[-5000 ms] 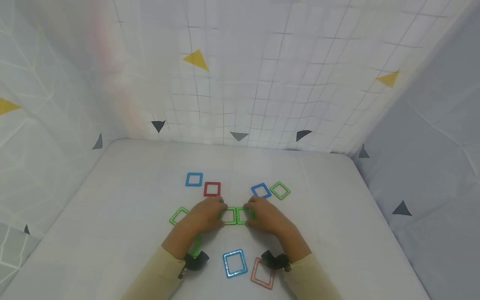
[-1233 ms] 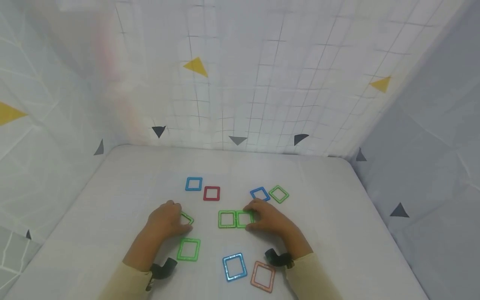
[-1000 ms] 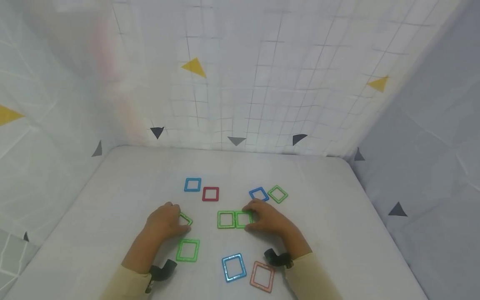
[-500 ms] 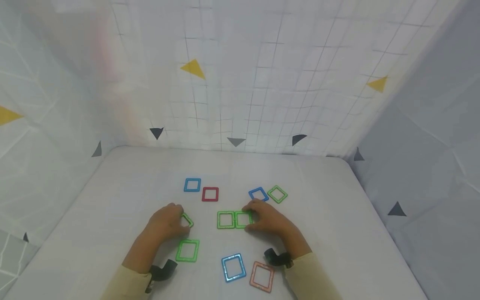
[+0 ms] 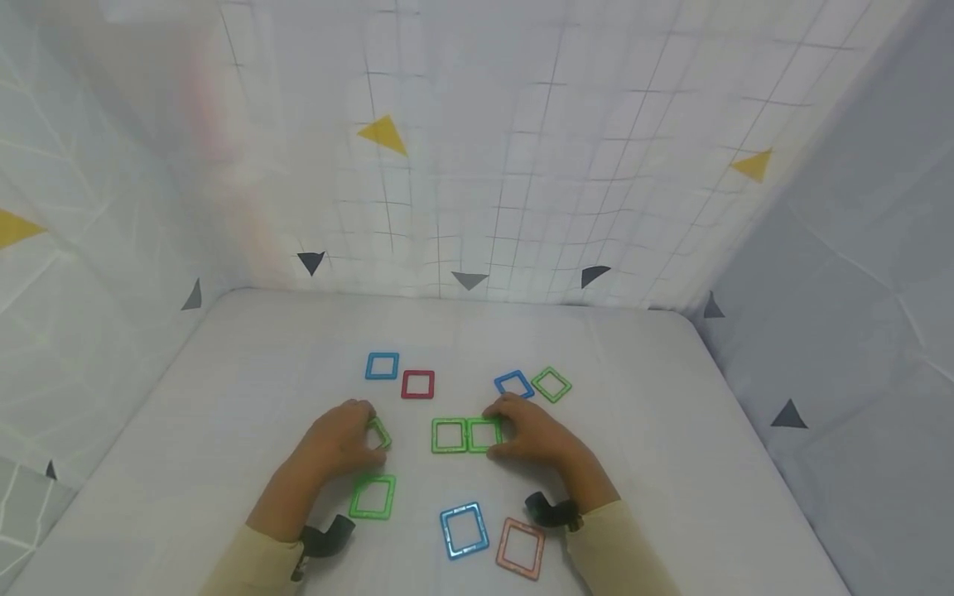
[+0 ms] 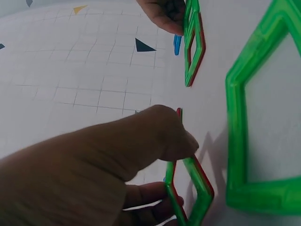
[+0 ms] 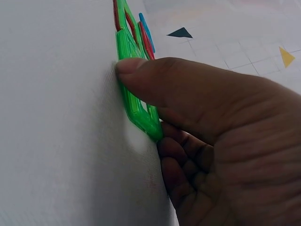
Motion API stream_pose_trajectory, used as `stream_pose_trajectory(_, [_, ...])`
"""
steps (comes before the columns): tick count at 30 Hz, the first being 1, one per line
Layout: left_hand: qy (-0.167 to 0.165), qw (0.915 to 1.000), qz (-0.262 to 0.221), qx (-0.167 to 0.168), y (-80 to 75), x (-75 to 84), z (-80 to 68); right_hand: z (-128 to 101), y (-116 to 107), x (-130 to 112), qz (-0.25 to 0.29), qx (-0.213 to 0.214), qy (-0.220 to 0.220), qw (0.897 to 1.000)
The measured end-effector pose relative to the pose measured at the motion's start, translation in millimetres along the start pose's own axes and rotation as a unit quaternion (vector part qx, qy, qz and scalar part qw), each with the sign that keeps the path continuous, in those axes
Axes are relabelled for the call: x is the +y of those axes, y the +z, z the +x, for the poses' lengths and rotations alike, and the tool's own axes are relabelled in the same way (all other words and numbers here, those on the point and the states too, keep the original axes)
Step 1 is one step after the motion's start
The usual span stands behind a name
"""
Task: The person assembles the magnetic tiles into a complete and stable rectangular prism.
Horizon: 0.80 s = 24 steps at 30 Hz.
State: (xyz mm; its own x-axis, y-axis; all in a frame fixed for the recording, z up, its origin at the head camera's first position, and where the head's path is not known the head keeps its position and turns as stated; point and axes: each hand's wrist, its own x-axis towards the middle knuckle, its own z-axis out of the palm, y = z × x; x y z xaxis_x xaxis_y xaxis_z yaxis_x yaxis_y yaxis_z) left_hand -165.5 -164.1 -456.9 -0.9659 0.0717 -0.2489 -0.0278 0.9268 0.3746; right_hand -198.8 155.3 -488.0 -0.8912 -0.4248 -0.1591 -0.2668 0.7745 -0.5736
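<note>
Sliding slightly rightward, left hand (image 5: 339, 443) pinches a green square plastic frame tile (image 5: 378, 432), seemingly lifting one edge; right hand (image 5: 531, 434) grasps the joined green tile pair (image 5: 465, 435), steadying it on the white worktop (image 5: 633, 414)

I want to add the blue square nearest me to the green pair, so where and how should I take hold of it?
Probably pinch one thin side bar of the blue square, thumb inside the open middle and a finger outside. It lies flat on the table, so there is nothing to grip from above. Its left side looks freest; the orange square sits close on its right.
</note>
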Motion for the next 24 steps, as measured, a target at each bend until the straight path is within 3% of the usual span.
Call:
stream_pose_trajectory(6, [0.033,0.9988,-0.024,0.028,4.3,10.8,1.0,-1,1,1,0.010,0.009,0.005,1.000])
stream_pose_trajectory(16, [0.038,0.9977,-0.046,0.032,12.2,29.5,3.2,-3,2,1,0.031,0.014,0.016,0.999])
stream_pose_trajectory(24, [0.056,0.9967,-0.049,0.031,18.1,34.9,3.6,-3,3,1,0.035,0.014,0.019,0.999])
